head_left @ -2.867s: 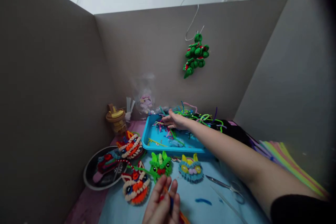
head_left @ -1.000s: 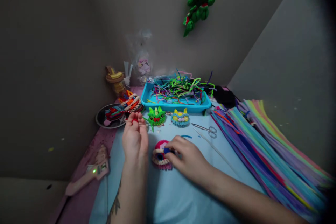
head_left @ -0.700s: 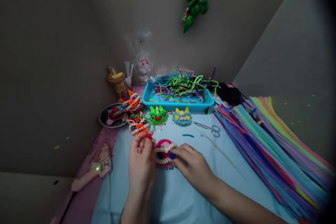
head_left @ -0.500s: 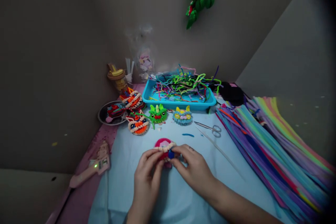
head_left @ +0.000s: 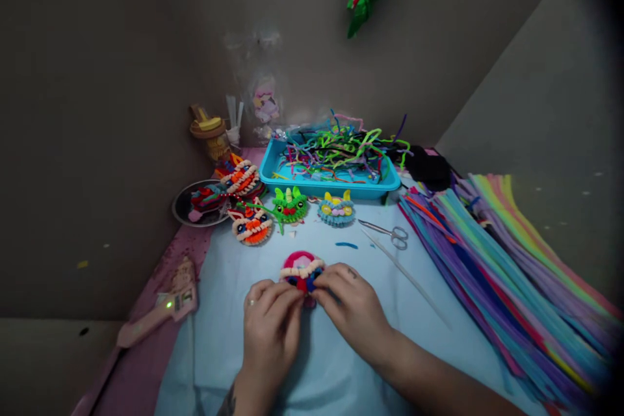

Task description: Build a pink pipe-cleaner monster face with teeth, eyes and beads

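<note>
Between my hands is a pipe-cleaner animal head [head_left: 301, 265], deep pink on top, with a cream band across it and dark blue patches below the band. My left hand [head_left: 273, 315] has its fingers closed on the head's lower left side. On the right side, my right hand [head_left: 351, 305] pinches the head by a blue patch. My fingers hide its lower part. Beyond it lie a green pipe-cleaner head [head_left: 290, 205], a light blue one with yellow ears [head_left: 337, 209] and an orange and cream one [head_left: 252, 229].
A blue tray [head_left: 331, 190] of tangled pipe-cleaner scraps stands at the back. Scissors [head_left: 397, 234] and a thin white stick [head_left: 409, 276] lie right of centre. Bundles of coloured pipe cleaners [head_left: 507, 286] cover the right side. A lit pink glue gun [head_left: 166, 309] rests at the left edge.
My left fingers have shifted lower on the pink head, so more of its cream band and blue patches shows. The camera view has tilted slightly.
</note>
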Motion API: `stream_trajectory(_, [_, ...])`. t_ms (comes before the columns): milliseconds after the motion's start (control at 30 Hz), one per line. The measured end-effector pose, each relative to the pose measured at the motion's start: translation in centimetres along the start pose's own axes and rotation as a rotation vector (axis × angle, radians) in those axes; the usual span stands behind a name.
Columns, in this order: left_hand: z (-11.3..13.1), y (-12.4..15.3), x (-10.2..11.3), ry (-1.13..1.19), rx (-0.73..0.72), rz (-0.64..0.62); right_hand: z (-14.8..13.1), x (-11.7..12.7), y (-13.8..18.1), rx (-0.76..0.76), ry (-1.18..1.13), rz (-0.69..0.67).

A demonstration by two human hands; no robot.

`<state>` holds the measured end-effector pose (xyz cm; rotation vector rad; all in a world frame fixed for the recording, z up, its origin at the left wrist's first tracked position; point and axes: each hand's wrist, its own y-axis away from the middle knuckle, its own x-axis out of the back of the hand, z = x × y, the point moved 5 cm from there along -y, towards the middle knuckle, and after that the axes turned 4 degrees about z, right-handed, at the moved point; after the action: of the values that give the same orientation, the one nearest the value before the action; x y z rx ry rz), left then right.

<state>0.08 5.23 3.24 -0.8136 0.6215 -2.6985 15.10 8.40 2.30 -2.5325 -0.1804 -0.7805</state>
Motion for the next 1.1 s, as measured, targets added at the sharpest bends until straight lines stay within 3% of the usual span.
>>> stream_trajectory(67, [0.6,0.2,0.0,-0.117,-0.151,-0.037,-0.1,0.2,0.0,0.022,-0.001,0.023])
stream_trajectory(133, [0.8,0.3,0.4,-0.159,-0.211,-0.011,0.0,0.8,-0.2,0.011,-0.046,0.047])
stream_trajectory(300, [0.2,0.7,1.9,-0.124,-0.181,0.136,0.8,2.6,-0.5,-0.073,-0.087,0.144])
stream_trajectory(433, [-0.3,1.4,1.3,-0.174,-0.2,0.054,0.6,2.5,-0.2,0.001,-0.071,0.11])
stream_trajectory(667, [0.3,1.6,-0.2,-0.355,-0.362,-0.077,-0.5,1.3,0.4,0.215,-0.022,0.032])
stream_trajectory(900, [0.4,1.7,-0.4,-0.393,-0.375,-0.094,-0.4,1.1,0.4,0.256,0.028,-0.022])
stream_trajectory(1100, [0.3,1.8,0.3,-0.326,-0.375,-0.043,-0.4,1.6,0.5,0.243,-0.022,0.044])
